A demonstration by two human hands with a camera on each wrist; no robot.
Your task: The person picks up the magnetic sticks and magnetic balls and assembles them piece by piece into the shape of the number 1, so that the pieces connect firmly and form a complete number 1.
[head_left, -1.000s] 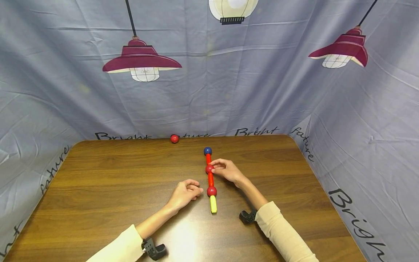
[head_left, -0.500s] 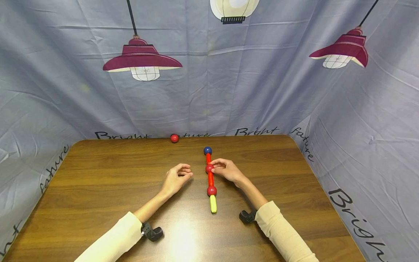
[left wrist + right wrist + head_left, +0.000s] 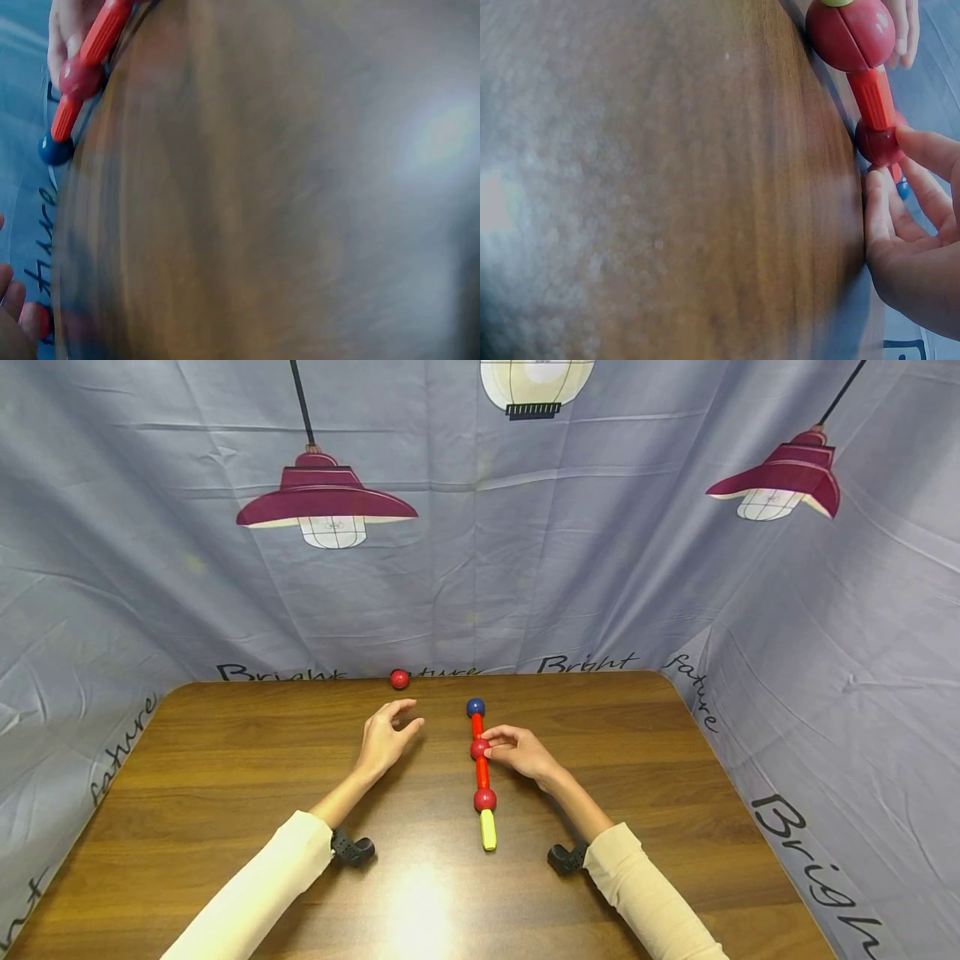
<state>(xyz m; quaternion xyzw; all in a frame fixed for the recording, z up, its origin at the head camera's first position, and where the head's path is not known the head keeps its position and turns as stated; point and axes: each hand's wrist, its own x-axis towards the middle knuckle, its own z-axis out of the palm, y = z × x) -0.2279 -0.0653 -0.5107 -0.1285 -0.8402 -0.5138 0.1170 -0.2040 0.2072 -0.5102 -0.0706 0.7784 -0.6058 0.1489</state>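
Note:
A straight chain of balls and sticks lies on the table: a blue ball at the far end, red sticks, a middle red ball, a nearer red ball and a yellow stick towards me. My right hand pinches the middle red ball between thumb and fingers, plain in the right wrist view. Left of the chain, my left hand is over the table with thumb and fingers spread, holding nothing. A loose red ball sits beyond its fingertips, partly behind them in the left wrist view.
The loose ball is right by the back edge of the wooden table. Behind that edge hangs a grey-blue curtain printed with lamps and lettering. Black wrist cameras are strapped near both sleeves.
My left hand has moved from beside the chain's nearer red ball away to the back left, and its fingers have spread. The right hand and the chain have stayed in place.

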